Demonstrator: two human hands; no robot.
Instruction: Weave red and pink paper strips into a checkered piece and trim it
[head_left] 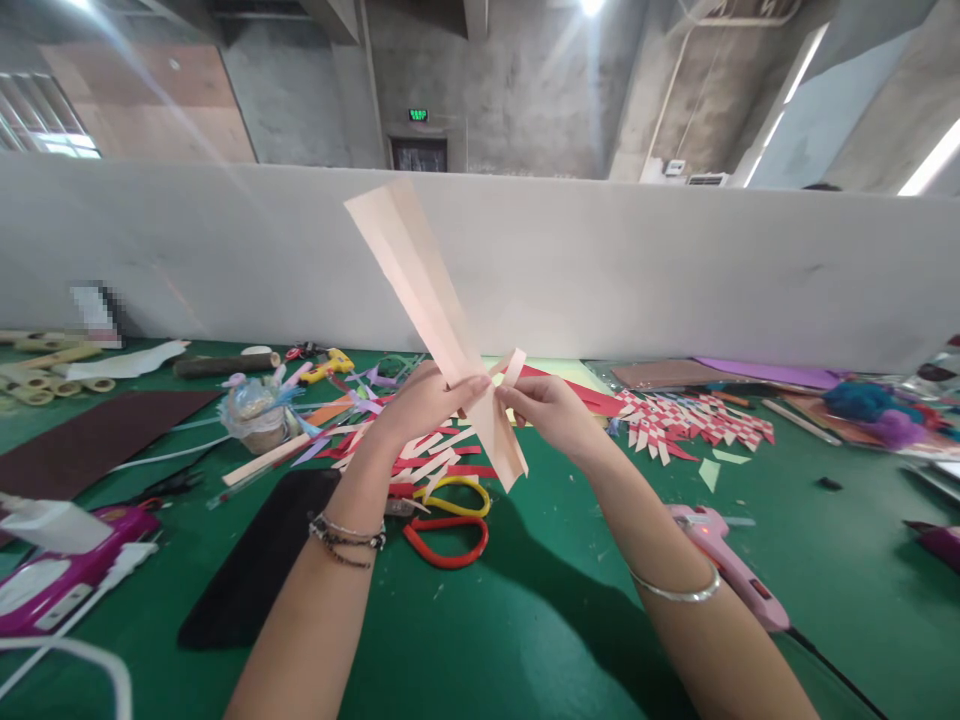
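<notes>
A long strip of pale peach paper (427,285), creased lengthwise, slants up to the left above the table. My left hand (437,400) pinches it near its lower part. My right hand (551,408) is closed with thumb and finger together on a narrow curled paper strip (513,368) at the edge of the larger piece. Whether that narrow strip is attached there, I cannot tell. Below the hands lie scissors (448,540) with one yellow and one red handle loop. Behind my left hand is a pile of red and pale paper strips (431,460).
A pink glue gun (731,565) lies right of my right forearm. Red-and-white woven paper (694,422) lies at the back right. A black flat object (259,560), a plastic-wrapped pot (259,412) and a purple power strip (75,570) are on the left. A white partition (637,270) stands behind the green table (540,640).
</notes>
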